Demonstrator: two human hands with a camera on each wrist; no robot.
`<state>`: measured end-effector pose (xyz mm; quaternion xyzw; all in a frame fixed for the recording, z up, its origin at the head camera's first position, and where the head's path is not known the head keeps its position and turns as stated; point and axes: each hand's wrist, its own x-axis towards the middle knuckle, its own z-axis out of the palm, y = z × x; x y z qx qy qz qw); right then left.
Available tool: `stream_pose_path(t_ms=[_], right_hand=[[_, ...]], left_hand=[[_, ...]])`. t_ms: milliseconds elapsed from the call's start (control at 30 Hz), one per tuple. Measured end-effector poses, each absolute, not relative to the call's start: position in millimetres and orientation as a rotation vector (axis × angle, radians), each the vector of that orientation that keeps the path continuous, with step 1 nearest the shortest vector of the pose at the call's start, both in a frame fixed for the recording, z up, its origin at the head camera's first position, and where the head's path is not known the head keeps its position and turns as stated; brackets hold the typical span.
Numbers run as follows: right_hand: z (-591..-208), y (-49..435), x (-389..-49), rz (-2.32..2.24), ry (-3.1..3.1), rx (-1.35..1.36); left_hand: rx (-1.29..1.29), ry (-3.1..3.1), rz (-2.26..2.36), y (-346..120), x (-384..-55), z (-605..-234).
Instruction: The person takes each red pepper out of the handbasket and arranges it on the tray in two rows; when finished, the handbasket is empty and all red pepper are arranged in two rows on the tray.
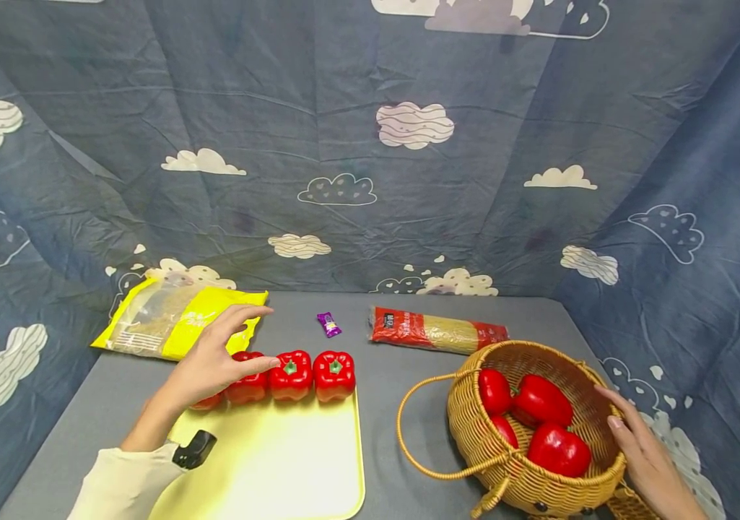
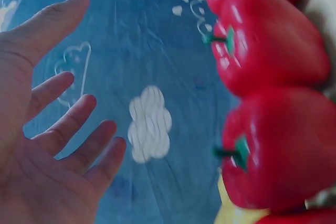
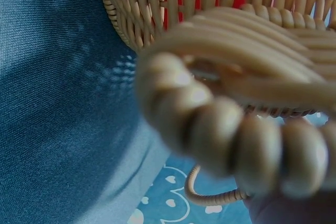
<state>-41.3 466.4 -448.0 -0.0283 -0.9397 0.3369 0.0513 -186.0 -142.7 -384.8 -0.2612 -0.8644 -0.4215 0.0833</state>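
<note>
My left hand (image 1: 216, 361) hovers over the left part of a row of red bell peppers (image 1: 333, 379), its thumb and fingers spread apart and holding nothing. The peppers, green-stemmed, line the far edge of a pale yellow tray (image 1: 279, 458). In the left wrist view the open palm (image 2: 42, 171) is apart from the glossy peppers (image 2: 289, 145). On the right, a wicker basket (image 1: 473, 426) holds several more red peppers (image 1: 541, 399). My right hand (image 1: 652, 455) rests against its right rim, fingers fairly straight. The right wrist view mostly shows blurred wicker (image 3: 220, 129), hiding most of that hand.
Behind the peppers lies a yellow bag with a clear window (image 1: 177, 318). A small purple wrapped candy (image 1: 328, 324) sits at the back, left of a red pack of noodles (image 1: 437, 330). Blue cloud-print cloth (image 1: 344, 238) walls the grey table. The basket's loop handle (image 1: 402, 426) juts left.
</note>
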Motion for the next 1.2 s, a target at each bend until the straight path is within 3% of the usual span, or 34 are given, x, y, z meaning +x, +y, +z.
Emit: stream_pose_path(t_ms=[533, 867, 1200], right_hand=[[-447.5, 465.6, -42.7, 1.014, -2.834, -0.049], [-451.6, 466.9, -39.5, 1.076, -2.697, 0.15], [-451.6, 466.9, -40.2, 1.045, -2.689, 0.144]], left_hand=[[-1.121, -2.514, -1.308, -70.0, -189.5, -359.3], [-1.465, -2.418, -1.272, 3.7, -189.2, -352.3], [-1.688, -2.436, -1.21, 71.1, -186.8, -358.6]])
